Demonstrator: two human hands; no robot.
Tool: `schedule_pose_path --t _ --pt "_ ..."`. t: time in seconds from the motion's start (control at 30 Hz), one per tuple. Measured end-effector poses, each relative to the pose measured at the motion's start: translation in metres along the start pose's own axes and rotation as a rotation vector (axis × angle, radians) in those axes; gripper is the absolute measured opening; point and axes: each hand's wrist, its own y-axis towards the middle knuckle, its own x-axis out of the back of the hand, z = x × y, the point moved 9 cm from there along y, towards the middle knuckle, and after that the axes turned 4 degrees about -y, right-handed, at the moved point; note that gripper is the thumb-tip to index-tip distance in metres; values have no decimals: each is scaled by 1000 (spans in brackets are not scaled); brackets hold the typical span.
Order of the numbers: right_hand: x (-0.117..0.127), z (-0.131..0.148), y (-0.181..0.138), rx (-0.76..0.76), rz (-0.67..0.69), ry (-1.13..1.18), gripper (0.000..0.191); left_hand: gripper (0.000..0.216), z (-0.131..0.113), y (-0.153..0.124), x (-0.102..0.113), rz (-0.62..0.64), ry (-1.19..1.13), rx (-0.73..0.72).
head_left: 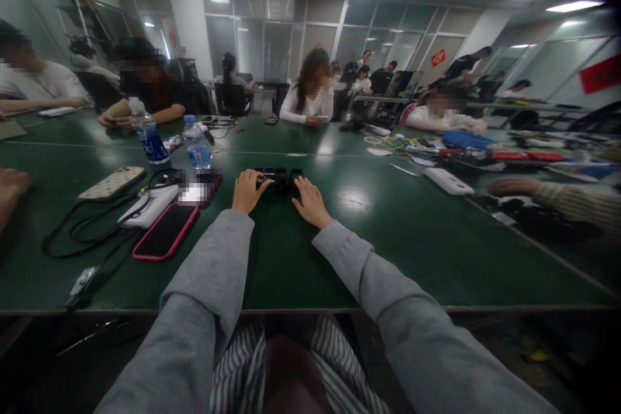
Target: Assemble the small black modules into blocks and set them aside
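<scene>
A small black boxy device (pixel 280 179) lies on the green table (pixel 339 252) straight ahead of me. My left hand (pixel 247 191) rests on its left end, fingers curled over the top edge. At the device's right end lies my right hand (pixel 310 202), fingers stretched and touching its side. Both arms wear grey sleeves. What the device is, I cannot make out.
A pink-edged phone (pixel 165 231), a white case (pixel 145 207), a patterned phone (pixel 112 182) and black cables (pixel 72 229) lie left. Two water bottles (pixel 150 132) stand behind. A white power strip (pixel 449 181) and clutter lie right. Other people sit around; another person's sleeve (pixel 572 200) reaches in.
</scene>
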Motion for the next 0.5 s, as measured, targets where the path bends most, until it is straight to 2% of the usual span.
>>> schedule_pose_path --t 0.1,0.2,0.37,0.5 --pt "0 0 0 0 5 5 63 31 6 2 15 -119 -17 59" --pt "-1 -1 0 3 2 8 63 24 11 1 21 -181 -16 98" --pt "2 1 -1 9 0 14 61 26 10 0 17 -119 13 83" --pt "23 4 1 -4 -119 4 59 28 10 0 13 -78 42 77"
